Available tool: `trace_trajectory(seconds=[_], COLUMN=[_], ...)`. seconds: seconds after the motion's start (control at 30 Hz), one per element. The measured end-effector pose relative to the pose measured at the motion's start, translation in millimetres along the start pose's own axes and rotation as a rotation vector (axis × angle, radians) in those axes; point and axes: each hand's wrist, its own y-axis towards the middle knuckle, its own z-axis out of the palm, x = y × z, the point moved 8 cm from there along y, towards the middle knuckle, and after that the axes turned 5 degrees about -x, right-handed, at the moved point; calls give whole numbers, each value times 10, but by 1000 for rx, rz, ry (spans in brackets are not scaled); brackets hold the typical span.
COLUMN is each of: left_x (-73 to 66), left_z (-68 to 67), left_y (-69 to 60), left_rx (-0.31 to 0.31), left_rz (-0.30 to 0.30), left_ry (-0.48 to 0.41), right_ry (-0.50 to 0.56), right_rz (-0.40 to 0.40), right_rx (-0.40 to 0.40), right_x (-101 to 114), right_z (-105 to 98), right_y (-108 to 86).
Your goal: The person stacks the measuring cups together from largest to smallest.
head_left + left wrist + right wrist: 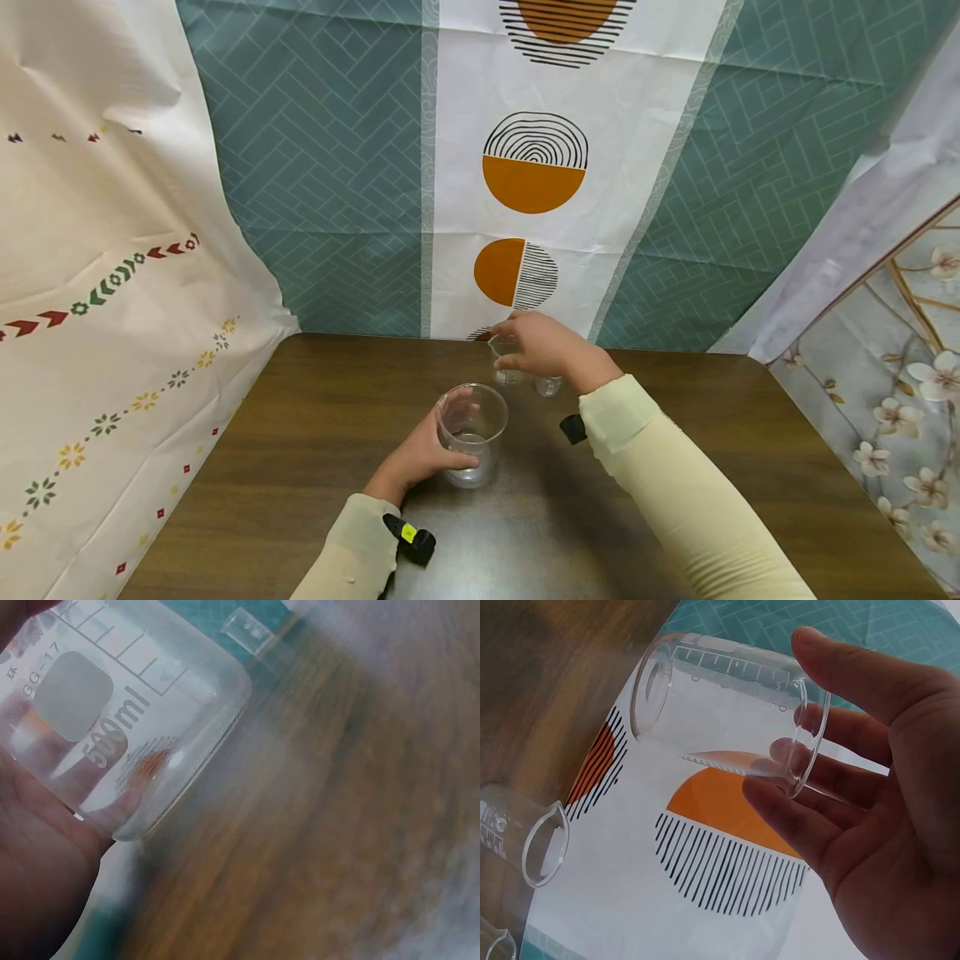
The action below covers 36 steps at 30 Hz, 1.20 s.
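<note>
A large clear 500 ml beaker (472, 433) is gripped round its side by my left hand (423, 450); its print shows in the left wrist view (116, 727). Toward the back of the table my right hand (551, 350) holds a smaller clear beaker (506, 367) by its rim. In the right wrist view the fingers and thumb of the right hand (885, 757) are curled round the rim of this beaker (720, 705).
Beside the right hand stands a small beaker (548, 385). Two small beakers show at the left of the right wrist view, one larger (525, 832), one at the corner (496, 943). Patterned cloth (322, 167) hangs behind the brown table (300, 417).
</note>
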Motion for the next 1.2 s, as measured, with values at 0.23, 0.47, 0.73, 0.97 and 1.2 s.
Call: trace_trajectory(seconds=[0.23, 0.47, 0.73, 0.97, 1.2], left_x=[26, 25, -16, -8, 13], left_z=[-10, -10, 1, 5, 6], left_y=[-4, -6, -5, -2, -5], left_rx=[4, 1, -4, -8, -8], left_rz=[-1, -5, 10, 13, 0], left_ry=[14, -1, -19, -17, -10], right_ry=[-11, 1, -9, -14, -13], right_rz=[-11, -12, -21, -30, -28], right_rx=[-7, -1, -4, -8, -3], right_x=[24, 51, 116, 161, 187], right_z=[-38, -60, -125, -154, -159], right_y=[-6, -3, -19, -29, -34])
